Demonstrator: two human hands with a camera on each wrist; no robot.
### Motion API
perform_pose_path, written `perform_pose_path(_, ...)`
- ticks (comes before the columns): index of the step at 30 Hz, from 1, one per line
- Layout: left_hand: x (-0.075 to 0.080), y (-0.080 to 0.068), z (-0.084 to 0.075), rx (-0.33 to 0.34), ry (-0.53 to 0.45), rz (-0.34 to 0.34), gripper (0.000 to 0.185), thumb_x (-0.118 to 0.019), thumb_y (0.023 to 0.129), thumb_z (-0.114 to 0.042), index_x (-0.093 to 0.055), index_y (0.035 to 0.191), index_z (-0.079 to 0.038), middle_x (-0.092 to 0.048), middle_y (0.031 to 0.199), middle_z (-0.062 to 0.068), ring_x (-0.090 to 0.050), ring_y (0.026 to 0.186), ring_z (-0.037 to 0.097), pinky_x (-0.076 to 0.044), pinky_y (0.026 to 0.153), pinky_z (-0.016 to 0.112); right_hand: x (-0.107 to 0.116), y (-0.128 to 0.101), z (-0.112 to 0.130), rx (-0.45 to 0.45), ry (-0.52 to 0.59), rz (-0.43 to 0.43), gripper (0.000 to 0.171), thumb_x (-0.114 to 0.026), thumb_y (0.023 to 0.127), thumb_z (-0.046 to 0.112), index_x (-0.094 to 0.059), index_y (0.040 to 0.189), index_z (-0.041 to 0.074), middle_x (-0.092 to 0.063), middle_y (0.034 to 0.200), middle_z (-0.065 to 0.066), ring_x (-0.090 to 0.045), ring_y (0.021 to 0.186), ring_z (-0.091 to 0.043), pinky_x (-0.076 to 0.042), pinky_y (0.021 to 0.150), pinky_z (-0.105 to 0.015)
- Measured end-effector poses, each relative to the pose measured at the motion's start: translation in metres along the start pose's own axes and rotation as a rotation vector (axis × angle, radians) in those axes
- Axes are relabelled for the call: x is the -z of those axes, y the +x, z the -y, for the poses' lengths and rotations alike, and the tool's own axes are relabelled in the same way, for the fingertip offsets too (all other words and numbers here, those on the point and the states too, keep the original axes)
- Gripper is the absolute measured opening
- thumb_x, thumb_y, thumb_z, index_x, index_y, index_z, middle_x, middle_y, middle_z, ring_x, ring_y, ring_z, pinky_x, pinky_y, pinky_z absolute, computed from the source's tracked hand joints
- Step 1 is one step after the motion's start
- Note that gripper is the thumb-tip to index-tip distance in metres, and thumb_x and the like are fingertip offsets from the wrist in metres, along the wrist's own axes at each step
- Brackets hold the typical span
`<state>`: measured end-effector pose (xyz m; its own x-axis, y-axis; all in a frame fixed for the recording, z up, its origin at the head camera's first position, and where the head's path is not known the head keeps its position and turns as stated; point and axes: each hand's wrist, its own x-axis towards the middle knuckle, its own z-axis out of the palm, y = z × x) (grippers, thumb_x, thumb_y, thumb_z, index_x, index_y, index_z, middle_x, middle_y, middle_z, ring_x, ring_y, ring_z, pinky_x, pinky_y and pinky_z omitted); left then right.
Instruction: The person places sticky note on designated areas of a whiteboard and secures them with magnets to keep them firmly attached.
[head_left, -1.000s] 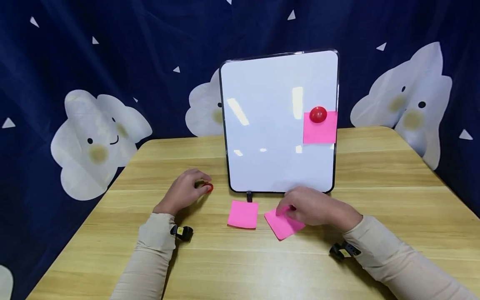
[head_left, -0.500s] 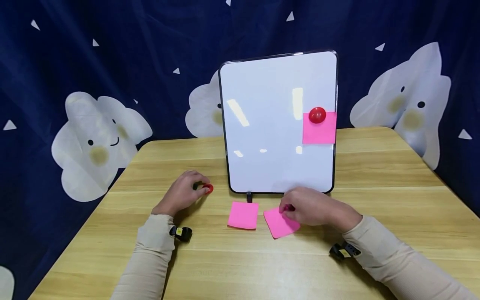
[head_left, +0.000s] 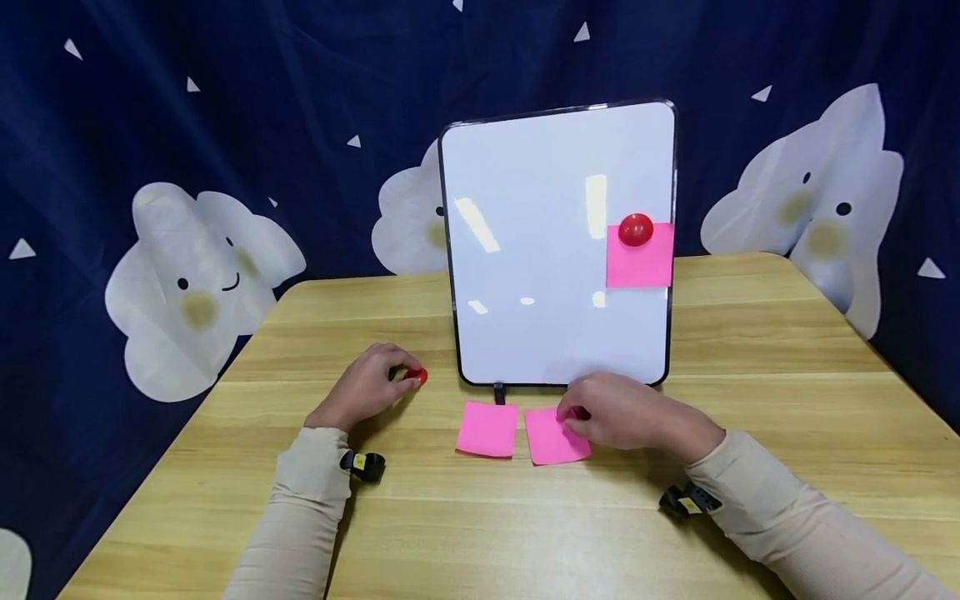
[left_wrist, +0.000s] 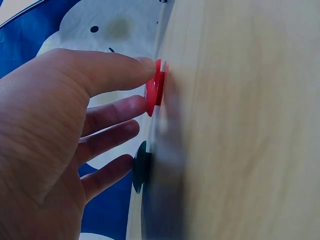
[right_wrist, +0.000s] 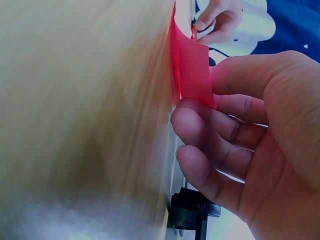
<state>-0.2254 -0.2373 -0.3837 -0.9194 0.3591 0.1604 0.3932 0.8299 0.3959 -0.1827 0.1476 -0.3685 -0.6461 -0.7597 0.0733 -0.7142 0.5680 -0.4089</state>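
My left hand rests on the table left of the whiteboard, thumb and index finger pinching a round red magnet. Just beside its little finger stands a dark green magnet, mostly hidden by the hand in the head view. In front of the board my right hand pinches the upper right corner of a pink sticky note between thumb and index finger. That corner is lifted and bent in the right wrist view. A second pink sticky note lies flat to its left.
The whiteboard stands upright, its black foot jutting toward me. On its right side a red magnet holds another pink sticky note. Behind the wooden table hangs a dark blue curtain with clouds.
The sticky note in my right hand has turned and slid a little left, now nearly in line with the one beside it. My left hand has stayed almost still at the red magnet.
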Motion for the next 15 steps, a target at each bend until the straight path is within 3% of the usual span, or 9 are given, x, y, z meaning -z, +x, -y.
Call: perform_pose_path(15, 0.001, -0.0011, -0.0022, 0.031, 0.016, 0.029, 0.02, -0.076, 0.09, -0.019, -0.077, 0.11, -0.015, -0.069, 0.112, 0.003, -0.062, 0.107, 0.025, -0.049, 0.096, 0.045, -0.0003, 0.0, 0.001, -0.008, -0.004, 0.001, 0.008, -0.074, 0.09, 0.013, -0.078, 0.097, 0.013, -0.06, 0.081, 0.013, -0.053, 0.075, -0.007, -0.049, 0.072, -0.028)
